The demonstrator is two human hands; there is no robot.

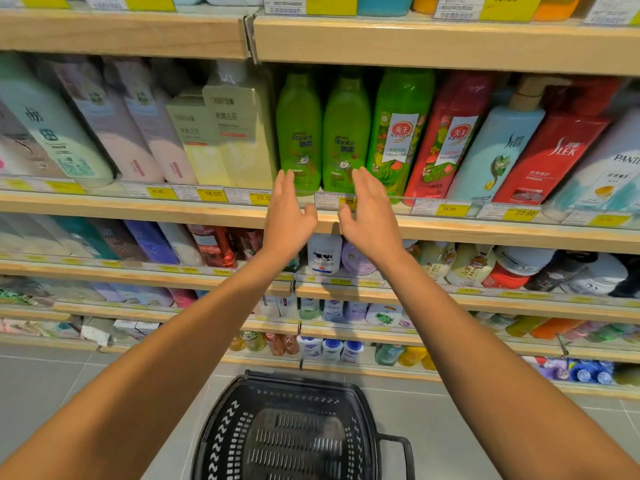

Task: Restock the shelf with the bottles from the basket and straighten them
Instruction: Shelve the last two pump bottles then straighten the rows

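Two green Rejoice bottles stand upright side by side on the wooden shelf. My left hand and my right hand are raised in front of them, palms facing each other, fingers apart, holding nothing. The fingertips reach the bottles' lower edges; I cannot tell whether they touch. A black plastic basket sits on the floor below my arms, and no bottles show inside it.
A green Meiwang bottle and a red one lean at the right, followed by Slek bottles. Pale yellow bottles stand to the left. More stocked shelves run below. Yellow price tags line the shelf edge.
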